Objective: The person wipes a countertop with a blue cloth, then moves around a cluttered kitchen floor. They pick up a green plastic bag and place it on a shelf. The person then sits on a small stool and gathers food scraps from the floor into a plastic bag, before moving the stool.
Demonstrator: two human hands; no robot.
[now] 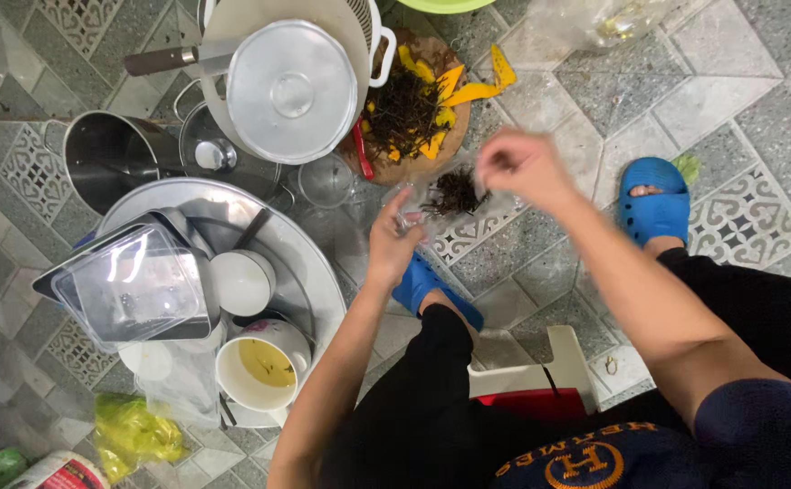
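Note:
My left hand (393, 237) grips the edge of a clear plastic bag (422, 204) on the tiled floor. Inside the bag lies a clump of dark stringy scraps (454, 192). My right hand (522, 165) is blurred just above and to the right of that clump, fingers pinched together on a few dark scraps. Behind the bag a round wooden board (454, 136) carries more dark scraps (404, 109) and yellow peels (468, 91). I am seated on a low stool (558, 362), feet in blue sandals (653, 204).
A large metal tray (314, 272) at the left holds a clear plastic box (133, 285), a white bowl (243, 282) and a cup with yellow liquid (264, 367). Behind it stand a steel pot (110, 158), a pan with lid (291, 91) and a glass (325, 179).

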